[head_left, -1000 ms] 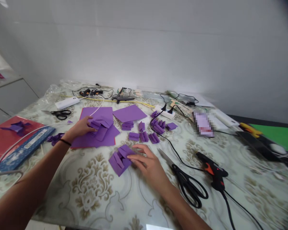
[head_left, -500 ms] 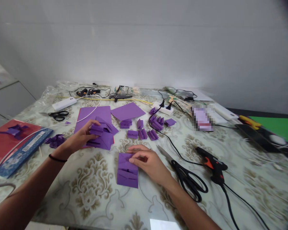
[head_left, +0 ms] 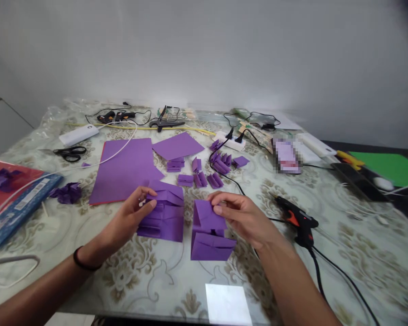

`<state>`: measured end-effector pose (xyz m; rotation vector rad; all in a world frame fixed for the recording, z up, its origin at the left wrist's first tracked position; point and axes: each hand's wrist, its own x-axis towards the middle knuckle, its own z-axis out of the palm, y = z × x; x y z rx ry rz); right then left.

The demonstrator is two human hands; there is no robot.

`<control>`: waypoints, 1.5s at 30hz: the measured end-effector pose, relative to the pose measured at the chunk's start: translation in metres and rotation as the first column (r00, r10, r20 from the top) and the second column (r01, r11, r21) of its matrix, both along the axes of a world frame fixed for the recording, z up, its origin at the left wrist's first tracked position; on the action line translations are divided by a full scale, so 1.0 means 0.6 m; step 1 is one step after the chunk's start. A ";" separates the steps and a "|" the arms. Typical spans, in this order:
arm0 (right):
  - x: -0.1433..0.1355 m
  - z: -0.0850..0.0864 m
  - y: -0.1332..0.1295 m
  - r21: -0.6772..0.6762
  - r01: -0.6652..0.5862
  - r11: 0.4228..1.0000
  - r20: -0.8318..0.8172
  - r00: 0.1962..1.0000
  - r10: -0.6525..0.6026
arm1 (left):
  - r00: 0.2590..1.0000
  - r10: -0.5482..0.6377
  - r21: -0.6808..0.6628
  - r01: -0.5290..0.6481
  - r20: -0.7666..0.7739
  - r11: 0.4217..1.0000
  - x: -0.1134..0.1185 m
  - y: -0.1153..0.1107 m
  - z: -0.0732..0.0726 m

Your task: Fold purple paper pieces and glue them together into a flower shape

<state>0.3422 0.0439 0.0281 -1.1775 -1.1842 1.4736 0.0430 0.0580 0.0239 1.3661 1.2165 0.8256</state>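
Observation:
My left hand (head_left: 136, 210) pinches a piece of folded purple paper (head_left: 172, 217) by its left side; smaller folded strips show on that piece. Between the thumb and fingers of my right hand (head_left: 240, 215) is the top edge of a second folded purple paper (head_left: 211, 246), creased into flaps and partly opened out. The two pieces are side by side with a narrow gap. Behind them lie several small folded purple paper pieces (head_left: 200, 179) and flat purple sheets (head_left: 122, 163).
A black glue gun (head_left: 297, 219) with its cable lies at the right. Black scissors (head_left: 71, 153), crumpled purple paper (head_left: 67, 193) and a blue-and-red packet (head_left: 23, 206) are at the left. Behind stand a white power strip (head_left: 229, 141) and a phone (head_left: 286, 156).
My left hand has brought its folded paper right and nearer, off the purple sheets. My right hand has raised its paper, whose flaps now stand apart. My right arm now covers the large scissors.

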 end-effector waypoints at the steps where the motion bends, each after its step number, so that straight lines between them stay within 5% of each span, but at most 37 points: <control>1: -0.005 -0.004 -0.001 0.008 0.005 1.000 0.021 1.000 -0.005 | 0.998 -0.033 0.043 0.035 -0.058 0.998 0.004 -0.006 -0.009; 4: -0.033 -0.028 -0.002 0.067 -0.048 0.997 0.177 0.983 0.035 | 0.954 -0.105 0.189 0.162 -0.279 0.969 0.010 -0.016 -0.023; 9: -0.056 -0.052 -0.001 0.153 -0.085 0.985 0.337 0.941 0.028 | 0.883 -0.063 0.442 0.293 -0.465 0.848 -0.009 -0.012 -0.007; 17: -0.032 -0.039 0.000 0.222 -0.131 0.966 0.490 0.872 0.005 | 0.731 -0.360 0.329 0.615 -0.580 0.717 -0.046 0.005 -0.002; 34: -0.010 -0.030 0.005 0.225 -0.143 0.964 0.558 0.830 -0.007 | 0.739 -0.310 0.431 0.623 -0.598 0.653 -0.055 0.003 -0.031; 45: -0.005 -0.033 0.004 0.229 -0.143 0.963 0.581 0.814 -0.018 | 0.790 -0.273 0.366 0.521 -0.550 0.771 -0.045 -0.003 -0.028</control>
